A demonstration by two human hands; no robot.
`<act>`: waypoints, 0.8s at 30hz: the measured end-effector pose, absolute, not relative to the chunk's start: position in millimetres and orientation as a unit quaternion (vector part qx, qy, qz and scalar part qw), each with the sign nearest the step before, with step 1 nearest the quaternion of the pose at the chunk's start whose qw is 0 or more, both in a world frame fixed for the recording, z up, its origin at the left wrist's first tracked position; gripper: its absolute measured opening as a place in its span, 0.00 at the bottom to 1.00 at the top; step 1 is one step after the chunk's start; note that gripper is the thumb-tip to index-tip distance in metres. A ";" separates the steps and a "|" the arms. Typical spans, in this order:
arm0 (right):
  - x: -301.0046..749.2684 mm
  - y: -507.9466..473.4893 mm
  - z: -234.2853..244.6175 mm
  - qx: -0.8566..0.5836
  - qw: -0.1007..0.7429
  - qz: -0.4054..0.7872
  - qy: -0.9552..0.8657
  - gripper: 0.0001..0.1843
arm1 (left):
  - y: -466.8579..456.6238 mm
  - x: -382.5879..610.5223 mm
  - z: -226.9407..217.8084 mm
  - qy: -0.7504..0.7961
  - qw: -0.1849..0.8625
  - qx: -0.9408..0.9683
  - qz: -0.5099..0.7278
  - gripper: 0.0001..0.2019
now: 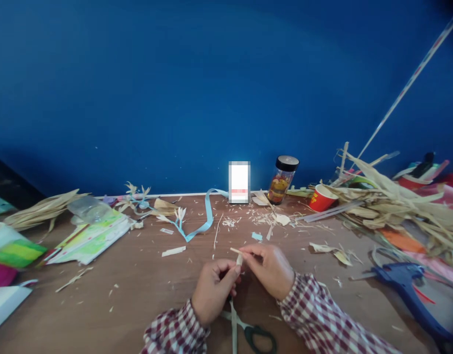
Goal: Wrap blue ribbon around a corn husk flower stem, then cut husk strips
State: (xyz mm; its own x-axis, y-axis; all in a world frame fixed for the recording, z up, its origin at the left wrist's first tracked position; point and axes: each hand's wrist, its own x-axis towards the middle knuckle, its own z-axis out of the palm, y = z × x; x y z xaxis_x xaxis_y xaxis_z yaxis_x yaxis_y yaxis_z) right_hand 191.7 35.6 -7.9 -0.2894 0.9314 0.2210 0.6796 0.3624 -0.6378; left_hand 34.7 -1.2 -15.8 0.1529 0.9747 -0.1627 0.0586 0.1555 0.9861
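Note:
My left hand (212, 290) and my right hand (270, 268) meet above the wooden table (145, 295), both pinched on a small pale strip of dried husk (237, 254). The strip's tip sticks out to the upper left between the fingers. A longer pale strip (233, 327) hangs down from under my left hand. Scissors with dark handles (254, 332) lie on the table just below my hands. Both sleeves are red and white check.
A blue glue gun (407, 287) lies at the right. A heap of dried husks (392, 201), a red paper cup (321, 198) and a jar with a black lid (283, 180) stand at the back right. Light blue ribbon (202, 221), coloured papers (90, 238) and scraps lie to the left.

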 end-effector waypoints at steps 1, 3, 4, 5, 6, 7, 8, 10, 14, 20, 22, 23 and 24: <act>195.9 39.6 -7.7 -0.543 0.283 0.180 -0.770 0.13 | -1.9 34.6 -14.7 0.504 0.565 0.513 0.405 0.14; 204.2 46.5 -4.6 -0.587 0.282 0.110 -0.751 0.13 | -2.0 34.3 -13.2 0.499 0.570 0.516 0.400 0.14; 207.4 48.4 -1.6 -0.598 0.292 0.090 -0.741 0.13 | -1.3 34.1 -12.9 0.500 0.574 0.512 0.398 0.14; 209.4 48.9 2.0 -0.595 0.311 0.086 -0.736 0.13 | -0.2 33.8 -13.1 0.502 0.576 0.508 0.397 0.14; 209.8 47.9 6.0 -0.580 0.333 0.095 -0.737 0.13 | 1.1 33.4 -13.7 0.505 0.576 0.506 0.396 0.14; 208.6 45.6 9.8 -0.557 0.352 0.113 -0.744 0.13 | 2.3 33.1 -14.7 0.506 0.576 0.508 0.392 0.14; 206.2 42.3 13.1 -0.530 0.362 0.136 -0.755 0.13 | 3.3 32.7 -16.0 0.506 0.574 0.514 0.388 0.14; 199.0 34.5 17.0 -0.486 0.353 0.180 -0.779 0.11 | 4.0 32.2 -18.5 0.507 0.565 0.530 0.378 0.13; 188.1 25.2 14.0 -0.463 0.321 0.212 -0.799 0.09 | 2.2 31.5 -20.0 0.513 0.550 0.543 0.372 0.15; 187.4 24.0 9.8 -0.483 0.284 0.254 -0.788 0.08 | 6.1 26.9 -16.8 0.533 0.514 0.511 0.436 0.13; 185.1 21.9 9.5 -0.483 0.278 0.270 -0.785 0.09 | 7.3 26.4 -17.2 0.530 0.529 0.473 0.464 0.12; 183.3 20.6 9.1 -0.481 0.278 0.278 -0.784 0.10 | 7.3 26.7 -17.6 0.523 0.547 0.450 0.475 0.12; 181.3 19.2 8.4 -0.480 0.280 0.286 -0.781 0.10 | 6.9 27.4 -18.1 0.514 0.568 0.424 0.483 0.11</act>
